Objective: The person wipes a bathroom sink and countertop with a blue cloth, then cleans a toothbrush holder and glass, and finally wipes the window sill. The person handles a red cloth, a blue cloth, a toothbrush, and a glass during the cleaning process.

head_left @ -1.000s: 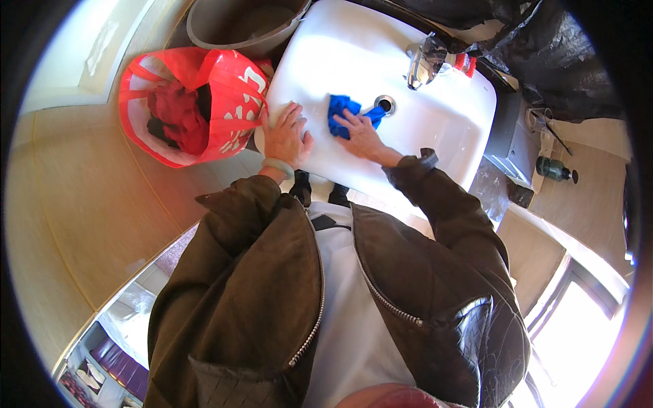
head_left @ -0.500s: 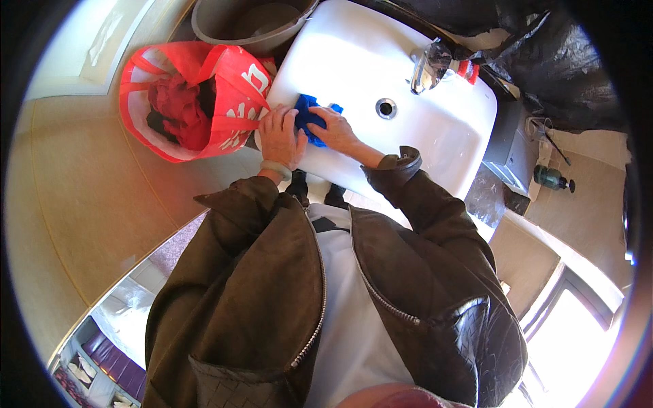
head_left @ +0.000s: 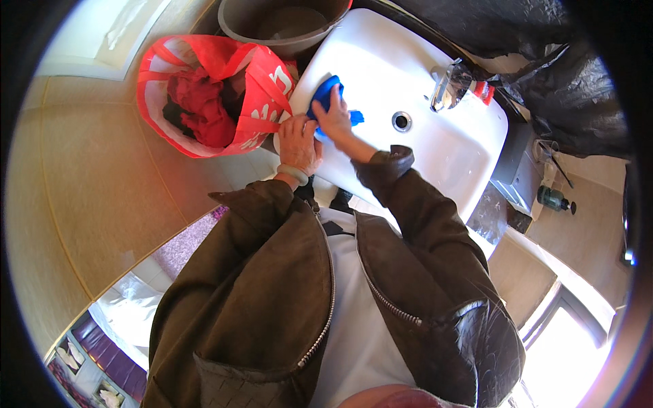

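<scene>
Wiping, the step in hand: apparently rubbing down the near left part of a white sink (head_left: 445,163) with a blue cloth.
Left hand: spread palm down, fingers extended, on the sink's near left rim (head_left: 299,144); a pale bracelet (head_left: 292,175) circles the wrist.
Blue cloth: bunched against the sink's surface near its left edge, partly hidden by fingers (head_left: 328,94).
Right hand: laid over the cloth at the sink's left part (head_left: 335,124); whether it grips the fabric or only presses it, I cannot tell.
Next move: probably calls for steady pressure, the cloth kept under the right hand while the left braces the rim.
Beige tiled surface: well left of the sink (head_left: 88,177).
Red bag: just left of the sink, open, dark red fabric inside (head_left: 266,95).
Grey-brown basin: beside the sink's far left corner (head_left: 306,47).
Sink surface: glossy white, with a round drain (head_left: 402,122) right of the cloth.
Faucet: shiny metal, at the sink's far right side (head_left: 447,88).
Grey box: just right of the sink (head_left: 513,173).
Green bottle: farther right of the sink, with a dark pump top (head_left: 552,198).
Black sheeting: crumpled, beyond the sink's far right corner (head_left: 578,102).
</scene>
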`<state>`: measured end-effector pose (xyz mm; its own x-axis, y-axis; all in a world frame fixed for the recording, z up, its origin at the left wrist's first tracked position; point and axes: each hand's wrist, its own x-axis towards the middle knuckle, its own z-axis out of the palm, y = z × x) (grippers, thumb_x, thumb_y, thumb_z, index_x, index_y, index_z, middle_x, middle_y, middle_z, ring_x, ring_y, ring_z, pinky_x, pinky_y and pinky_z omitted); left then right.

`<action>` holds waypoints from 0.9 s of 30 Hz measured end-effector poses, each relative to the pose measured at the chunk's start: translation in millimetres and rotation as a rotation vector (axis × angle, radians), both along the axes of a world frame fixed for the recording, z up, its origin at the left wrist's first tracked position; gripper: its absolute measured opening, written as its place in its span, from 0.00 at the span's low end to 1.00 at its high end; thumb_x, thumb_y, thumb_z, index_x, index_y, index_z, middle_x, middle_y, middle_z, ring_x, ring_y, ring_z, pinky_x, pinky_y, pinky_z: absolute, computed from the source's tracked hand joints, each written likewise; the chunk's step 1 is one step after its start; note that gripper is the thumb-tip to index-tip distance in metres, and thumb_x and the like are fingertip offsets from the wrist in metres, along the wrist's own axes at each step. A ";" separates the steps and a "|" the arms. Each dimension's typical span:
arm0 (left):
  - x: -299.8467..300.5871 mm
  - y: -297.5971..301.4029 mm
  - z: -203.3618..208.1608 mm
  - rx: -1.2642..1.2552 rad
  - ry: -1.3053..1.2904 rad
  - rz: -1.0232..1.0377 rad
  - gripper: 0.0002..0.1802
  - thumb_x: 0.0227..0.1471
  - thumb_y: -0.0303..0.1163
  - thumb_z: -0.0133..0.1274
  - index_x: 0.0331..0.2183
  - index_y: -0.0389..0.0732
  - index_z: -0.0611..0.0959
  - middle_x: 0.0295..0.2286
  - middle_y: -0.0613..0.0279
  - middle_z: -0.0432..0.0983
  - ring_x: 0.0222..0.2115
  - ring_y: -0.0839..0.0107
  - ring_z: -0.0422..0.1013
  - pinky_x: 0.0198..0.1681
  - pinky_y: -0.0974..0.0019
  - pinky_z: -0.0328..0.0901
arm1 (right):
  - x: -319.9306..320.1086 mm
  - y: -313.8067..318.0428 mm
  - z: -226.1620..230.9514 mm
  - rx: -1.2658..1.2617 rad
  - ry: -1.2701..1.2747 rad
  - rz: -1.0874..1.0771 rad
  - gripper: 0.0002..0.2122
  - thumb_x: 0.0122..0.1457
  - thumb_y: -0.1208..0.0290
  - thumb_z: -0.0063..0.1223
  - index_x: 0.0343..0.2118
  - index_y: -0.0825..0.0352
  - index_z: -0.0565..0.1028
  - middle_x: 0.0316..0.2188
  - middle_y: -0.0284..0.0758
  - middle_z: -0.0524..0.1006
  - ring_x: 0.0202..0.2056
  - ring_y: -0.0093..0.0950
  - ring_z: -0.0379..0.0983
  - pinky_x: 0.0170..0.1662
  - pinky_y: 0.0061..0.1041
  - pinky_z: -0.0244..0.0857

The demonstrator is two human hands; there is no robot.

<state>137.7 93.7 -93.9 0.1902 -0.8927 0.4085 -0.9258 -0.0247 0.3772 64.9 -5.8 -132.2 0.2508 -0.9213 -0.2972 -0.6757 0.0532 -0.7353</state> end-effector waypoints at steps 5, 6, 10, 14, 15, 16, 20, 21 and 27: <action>0.2 1.1 2.3 0.058 0.027 -0.048 0.18 0.36 0.25 0.57 0.34 0.44 0.74 0.37 0.55 0.67 0.44 0.54 0.64 0.50 0.50 0.56 | -34.8 -24.7 9.0 -0.028 -0.236 0.228 0.27 0.56 0.61 0.57 0.57 0.64 0.68 0.32 0.47 0.81 0.32 0.39 0.79 0.41 0.32 0.72; -0.3 -2.1 2.6 0.044 0.015 -0.038 0.17 0.36 0.24 0.56 0.34 0.45 0.74 0.38 0.55 0.68 0.44 0.54 0.64 0.49 0.50 0.56 | -33.9 -44.7 12.0 -0.152 -0.234 0.139 0.25 0.56 0.61 0.57 0.56 0.65 0.69 0.35 0.47 0.80 0.35 0.39 0.78 0.42 0.33 0.72; 0.6 0.6 3.2 0.120 -0.077 -0.037 0.12 0.37 0.28 0.57 0.30 0.45 0.77 0.34 0.60 0.70 0.42 0.58 0.65 0.50 0.46 0.54 | -13.1 -100.9 42.9 -0.681 -0.188 -0.087 0.23 0.56 0.61 0.55 0.54 0.64 0.72 0.47 0.47 0.75 0.47 0.45 0.72 0.51 0.39 0.66; 3.1 3.4 1.2 0.125 -0.149 -0.059 0.08 0.37 0.30 0.58 0.27 0.46 0.79 0.31 0.63 0.70 0.40 0.61 0.66 0.51 0.42 0.53 | 14.9 -65.9 12.6 -0.622 0.022 0.276 0.27 0.53 0.69 0.60 0.58 0.56 0.69 0.64 0.44 0.59 0.62 0.50 0.55 0.61 0.52 0.53; 2.3 2.8 0.3 0.115 -0.158 -0.062 0.08 0.38 0.30 0.58 0.27 0.46 0.79 0.31 0.63 0.71 0.40 0.61 0.66 0.51 0.42 0.53 | 13.1 -45.7 9.2 -0.718 -0.018 0.248 0.27 0.54 0.71 0.61 0.58 0.54 0.68 0.65 0.41 0.56 0.64 0.48 0.52 0.62 0.52 0.53; 1.7 3.8 0.0 0.093 -0.135 -0.068 0.08 0.38 0.30 0.58 0.27 0.46 0.79 0.31 0.63 0.71 0.41 0.62 0.66 0.51 0.42 0.53 | 10.3 -42.3 11.3 -0.697 -0.009 0.279 0.26 0.55 0.73 0.59 0.58 0.54 0.68 0.65 0.40 0.56 0.64 0.48 0.52 0.62 0.51 0.53; 3.8 5.8 -1.5 0.134 -0.133 -0.069 0.08 0.38 0.31 0.58 0.27 0.45 0.79 0.32 0.63 0.71 0.41 0.62 0.66 0.51 0.43 0.53 | -3.6 -84.1 29.8 -0.773 0.166 0.546 0.23 0.58 0.82 0.51 0.56 0.52 0.71 0.62 0.34 0.62 0.61 0.43 0.57 0.60 0.46 0.57; 2.6 4.9 0.7 0.143 -0.130 -0.073 0.09 0.38 0.31 0.58 0.27 0.45 0.79 0.32 0.63 0.71 0.41 0.62 0.66 0.51 0.43 0.52 | -9.1 -104.6 36.0 -0.794 0.231 0.597 0.23 0.58 0.83 0.50 0.56 0.52 0.71 0.62 0.33 0.63 0.60 0.42 0.58 0.60 0.45 0.57; 0.2 2.8 6.9 0.101 -0.137 -0.083 0.07 0.39 0.31 0.57 0.26 0.46 0.78 0.31 0.62 0.70 0.40 0.60 0.66 0.49 0.45 0.54 | -49.8 -166.7 55.8 -0.629 0.600 0.204 0.24 0.60 0.62 0.51 0.61 0.48 0.65 0.67 0.33 0.53 0.67 0.45 0.45 0.61 0.58 0.48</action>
